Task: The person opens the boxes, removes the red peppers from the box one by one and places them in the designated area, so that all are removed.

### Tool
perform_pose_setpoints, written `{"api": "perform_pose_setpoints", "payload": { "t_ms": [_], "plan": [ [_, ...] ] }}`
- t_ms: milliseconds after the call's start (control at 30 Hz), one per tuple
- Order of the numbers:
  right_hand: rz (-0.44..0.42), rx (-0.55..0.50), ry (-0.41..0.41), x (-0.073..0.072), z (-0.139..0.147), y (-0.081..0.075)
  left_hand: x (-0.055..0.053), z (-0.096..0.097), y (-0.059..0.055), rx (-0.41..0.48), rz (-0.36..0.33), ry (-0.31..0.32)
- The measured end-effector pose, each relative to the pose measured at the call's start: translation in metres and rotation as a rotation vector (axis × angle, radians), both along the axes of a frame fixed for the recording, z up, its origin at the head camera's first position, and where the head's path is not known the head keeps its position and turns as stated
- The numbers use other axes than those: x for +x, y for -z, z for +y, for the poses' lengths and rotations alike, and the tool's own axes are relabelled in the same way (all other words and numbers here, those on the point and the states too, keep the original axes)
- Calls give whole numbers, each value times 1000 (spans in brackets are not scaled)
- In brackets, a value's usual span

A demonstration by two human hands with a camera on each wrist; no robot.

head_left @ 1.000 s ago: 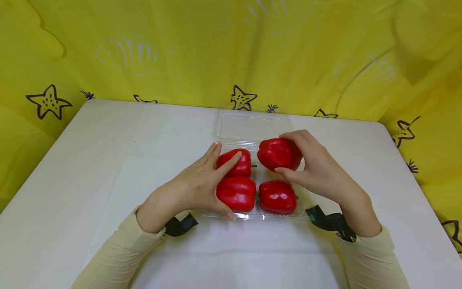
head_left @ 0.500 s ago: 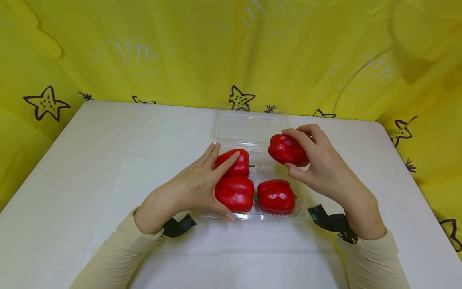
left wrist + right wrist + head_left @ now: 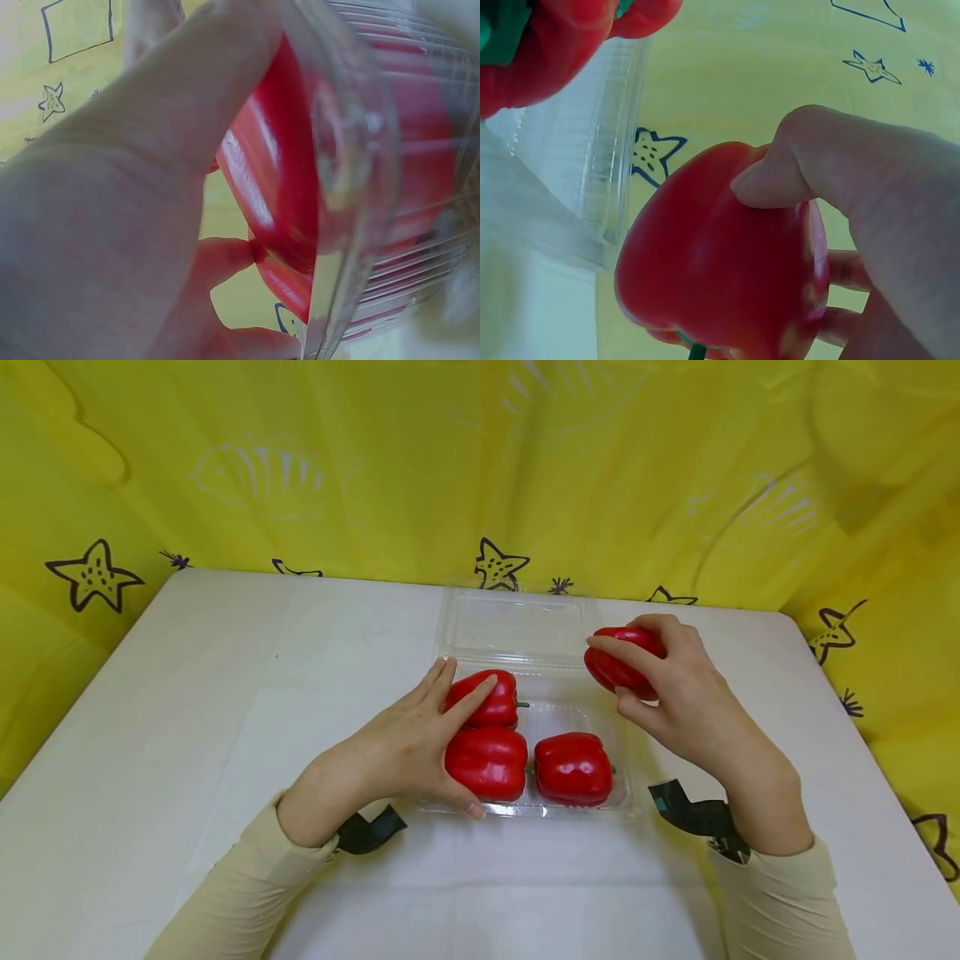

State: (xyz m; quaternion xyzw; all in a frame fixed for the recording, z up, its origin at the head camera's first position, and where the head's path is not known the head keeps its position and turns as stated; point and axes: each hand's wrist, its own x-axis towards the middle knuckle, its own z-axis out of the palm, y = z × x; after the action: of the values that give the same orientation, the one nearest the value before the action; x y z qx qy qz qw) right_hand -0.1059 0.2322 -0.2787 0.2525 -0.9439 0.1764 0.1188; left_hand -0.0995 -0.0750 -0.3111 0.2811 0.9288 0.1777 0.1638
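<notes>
In the head view, a clear plastic clamshell container point(image 3: 573, 714) lies on the table with red bell peppers in it. One bell pepper point(image 3: 502, 708) is at the back left, another point(image 3: 487, 767) at the front left, a third point(image 3: 573, 768) at the front right. My left hand point(image 3: 408, 750) rests at the container's left side with fingers spread, one fingertip on the back-left pepper and the thumb at the front edge. Up off the container's back-right corner, my right hand point(image 3: 693, 714) grips a red bell pepper point(image 3: 712, 255) between thumb and fingers, its green stem downward in the right wrist view.
The container's lid point(image 3: 517, 622) lies folded open toward the back of the white table point(image 3: 360, 627). Behind the table hangs a yellow cloth point(image 3: 420, 468) with starfish and fish drawings, wrapping round both sides.
My right hand has carried its pepper to the right and slightly back, from over the container's back-right spot to beyond its edge. My left hand has stayed in place.
</notes>
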Motion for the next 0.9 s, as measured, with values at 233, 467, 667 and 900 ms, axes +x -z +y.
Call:
{"api": "perform_pose_setpoints", "payload": {
  "t_ms": [233,467,667,900],
  "plan": [
    [-11,-2,49,0,4,1,0,0,1,5,11,8],
    [94,9,47,-5,7,5,0,0,1,-3,14,6],
    [23,52,126,-6,9,4,1,0,0,-5,6,0],
    [-1,40,162,-10,15,8,0,0,1,0,5,2]
  ]
}}
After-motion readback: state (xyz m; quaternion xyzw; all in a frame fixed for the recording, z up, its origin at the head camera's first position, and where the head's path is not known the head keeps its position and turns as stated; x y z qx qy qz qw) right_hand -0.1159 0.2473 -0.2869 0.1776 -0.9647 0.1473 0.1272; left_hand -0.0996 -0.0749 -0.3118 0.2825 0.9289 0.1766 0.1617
